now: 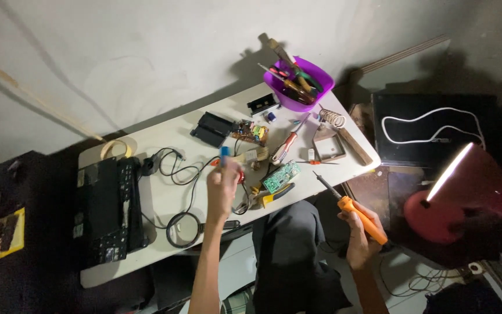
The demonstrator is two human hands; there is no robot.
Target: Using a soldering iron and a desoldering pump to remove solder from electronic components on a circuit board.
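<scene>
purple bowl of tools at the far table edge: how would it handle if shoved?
The purple bowl probably tips easily: long tools stick out above its rim, likely making it top-heavy. It sits near the table corner, so a shove could send it off. The plastic probably slides easily.

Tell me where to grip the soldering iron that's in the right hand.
Grip the soldering iron on its orange handle, as the right hand does now, coming from the cord end at the lower right. The dark metal shaft and tip point up-left toward the white table, so keep fingers behind the handle's front end; that thin bare end is likely the hot part.
</scene>
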